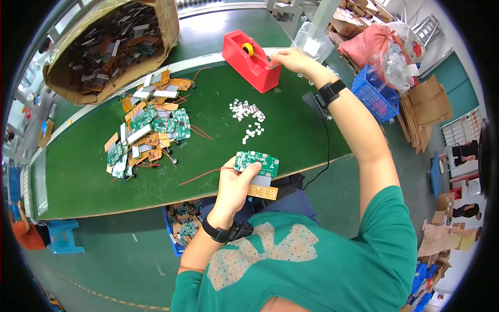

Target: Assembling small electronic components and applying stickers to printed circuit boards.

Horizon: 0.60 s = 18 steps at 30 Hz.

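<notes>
1 fisheye view, left of 2 head-worn cameras, facing down, fairly near the green table [296, 122]

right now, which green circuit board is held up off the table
The green circuit board in the left hand, by the near edge of the green table; the other boards on the tabletop lie in the loose pile at left.

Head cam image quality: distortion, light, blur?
Head view: strong fisheye, black corners, green table bowed along its near edge; head view: bright light overall, darker inside the carton; head view: no obvious motion blur on the left hand or right hand.
</notes>
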Available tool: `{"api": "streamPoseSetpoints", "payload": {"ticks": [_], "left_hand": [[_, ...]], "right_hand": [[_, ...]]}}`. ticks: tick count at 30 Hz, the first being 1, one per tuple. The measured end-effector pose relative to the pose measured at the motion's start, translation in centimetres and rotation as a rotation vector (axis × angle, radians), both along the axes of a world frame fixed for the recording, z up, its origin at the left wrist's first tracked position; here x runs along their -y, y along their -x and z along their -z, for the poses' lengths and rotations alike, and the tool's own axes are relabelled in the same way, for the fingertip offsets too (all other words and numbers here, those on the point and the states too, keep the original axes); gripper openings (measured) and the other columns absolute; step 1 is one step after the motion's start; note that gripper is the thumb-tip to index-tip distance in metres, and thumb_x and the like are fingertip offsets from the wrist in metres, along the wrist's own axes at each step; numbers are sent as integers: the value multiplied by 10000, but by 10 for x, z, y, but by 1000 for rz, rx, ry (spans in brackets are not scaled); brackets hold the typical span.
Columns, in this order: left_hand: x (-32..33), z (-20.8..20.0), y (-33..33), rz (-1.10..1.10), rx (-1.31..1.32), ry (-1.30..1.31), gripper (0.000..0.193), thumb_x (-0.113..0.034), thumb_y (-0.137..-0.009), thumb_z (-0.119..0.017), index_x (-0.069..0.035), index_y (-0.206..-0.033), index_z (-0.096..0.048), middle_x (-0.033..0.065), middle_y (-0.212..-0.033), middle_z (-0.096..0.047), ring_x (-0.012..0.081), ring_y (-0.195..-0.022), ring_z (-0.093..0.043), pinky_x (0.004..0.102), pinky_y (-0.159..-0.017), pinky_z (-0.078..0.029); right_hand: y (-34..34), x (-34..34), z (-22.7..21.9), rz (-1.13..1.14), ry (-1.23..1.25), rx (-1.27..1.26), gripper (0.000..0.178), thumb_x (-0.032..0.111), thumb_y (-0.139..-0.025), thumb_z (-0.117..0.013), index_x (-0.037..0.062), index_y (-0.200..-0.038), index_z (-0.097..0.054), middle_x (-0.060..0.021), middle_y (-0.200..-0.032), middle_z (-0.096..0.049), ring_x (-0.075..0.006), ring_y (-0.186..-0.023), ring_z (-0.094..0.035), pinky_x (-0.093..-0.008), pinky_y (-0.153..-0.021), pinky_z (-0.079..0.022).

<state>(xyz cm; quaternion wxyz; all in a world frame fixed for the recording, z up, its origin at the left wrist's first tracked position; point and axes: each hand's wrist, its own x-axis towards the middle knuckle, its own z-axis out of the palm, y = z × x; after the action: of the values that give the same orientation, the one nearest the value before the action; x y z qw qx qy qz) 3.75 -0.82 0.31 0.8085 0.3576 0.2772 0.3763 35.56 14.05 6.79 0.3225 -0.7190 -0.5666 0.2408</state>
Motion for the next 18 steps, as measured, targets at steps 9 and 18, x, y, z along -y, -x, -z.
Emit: {"api": "streamPoseSetpoints", "payload": {"ticks": [9,18], "left_hand": [[0,1,10,5,34,-17,103,-11,-872,-629,-4,-973,-647,55,-903,-691,115,-774,-657,276,-732,-554],[4,-2,10,26,48,-7,99,-17,-876,-627,0,-972,-648,62,-901,-693,118,-780,-659,280,-735,-556]], "right_hand": [[11,-18,-4,117,111,-14,255,247,-775,-663,23,-888,-708,-68,-857,-691,-153,-889,-601,-312,-833,-445],[27,10,-18,191,-40,-62,382,120,-683,-758,14,-1032,-646,-115,-952,-654,-185,-891,-601,-313,-735,-479]]}}
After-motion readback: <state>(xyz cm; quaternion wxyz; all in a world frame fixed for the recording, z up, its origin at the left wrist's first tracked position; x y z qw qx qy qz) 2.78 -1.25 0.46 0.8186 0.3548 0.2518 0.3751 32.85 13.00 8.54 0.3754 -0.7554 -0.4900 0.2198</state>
